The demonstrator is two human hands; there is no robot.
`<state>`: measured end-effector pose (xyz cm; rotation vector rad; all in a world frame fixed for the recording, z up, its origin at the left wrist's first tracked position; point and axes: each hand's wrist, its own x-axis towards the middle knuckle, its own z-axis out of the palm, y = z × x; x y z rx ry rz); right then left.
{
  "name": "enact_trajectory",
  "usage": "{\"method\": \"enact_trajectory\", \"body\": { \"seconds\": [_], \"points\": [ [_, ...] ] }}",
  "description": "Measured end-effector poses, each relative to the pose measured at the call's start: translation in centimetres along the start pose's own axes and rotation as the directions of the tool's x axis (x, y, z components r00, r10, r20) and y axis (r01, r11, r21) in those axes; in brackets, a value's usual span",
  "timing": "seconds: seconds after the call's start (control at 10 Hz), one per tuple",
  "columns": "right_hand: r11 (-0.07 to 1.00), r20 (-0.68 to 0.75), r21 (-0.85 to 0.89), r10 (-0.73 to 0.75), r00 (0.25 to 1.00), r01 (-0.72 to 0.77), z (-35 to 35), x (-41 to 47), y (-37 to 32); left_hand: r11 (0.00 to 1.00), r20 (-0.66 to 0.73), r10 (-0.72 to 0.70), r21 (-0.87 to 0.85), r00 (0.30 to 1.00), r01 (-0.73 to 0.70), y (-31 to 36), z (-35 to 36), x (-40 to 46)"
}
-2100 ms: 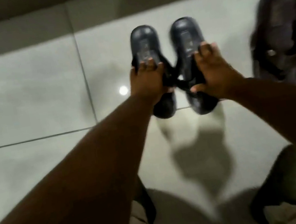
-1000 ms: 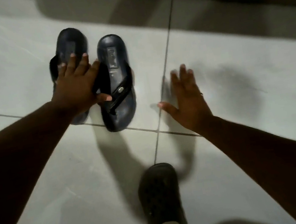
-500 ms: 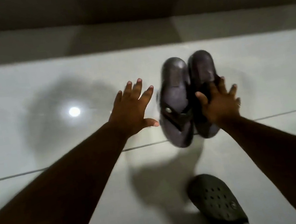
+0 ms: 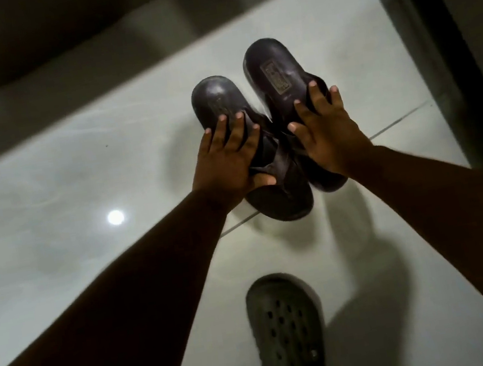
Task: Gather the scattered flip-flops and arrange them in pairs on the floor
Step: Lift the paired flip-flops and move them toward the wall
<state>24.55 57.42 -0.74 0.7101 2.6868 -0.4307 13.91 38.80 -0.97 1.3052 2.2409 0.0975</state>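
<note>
Here, two dark purple rubber flip-flops lie side by side on the shiny white tiled floor [image 4: 59, 180], touching each other. The left flip-flop [image 4: 280, 195] sits a bit nearer than the right flip-flop [image 4: 276, 72]. The left hand [image 4: 226, 166] lies flat on the left one with its fingers spread over the strap and its thumb tucked by the strap. The right hand [image 4: 326, 134] presses on the right one, fingers spread too. Neither hand pinches anything. Near the bottom, a dark green clog with round holes [image 4: 288, 333] stands on the floor, apart from the pair. A bright round light spot [image 4: 115, 217] shines on a tile to the left.
</note>
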Motion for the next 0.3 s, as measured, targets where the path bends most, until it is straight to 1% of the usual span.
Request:
{"method": "enact_trajectory", "body": {
  "seconds": [0.1, 0.2, 0.3],
  "points": [
    [0.997, 0.0, 0.068, 0.04, 0.999, -0.04, -1.2, 0.3, 2.6, 1.0, 0.034, 0.009, 0.024, 0.999, -0.01, 1.6, -0.5, 2.8],
    [0.999, -0.021, 0.04, -0.008, 1.0, 0.009, -1.7, 0.1, 2.4, 0.997, 0.037, 0.033, 0.066, 0.999, -0.035, 2.0, -1.5, 3.1],
    [0.999, -0.065, -0.004, 0.043, 0.997, -0.043, -1.8, -0.4, 1.0, 0.998, 0.01, -0.023, 0.059, 1.0, 0.022, 0.9, -2.5, 2.2]
  ]
}}
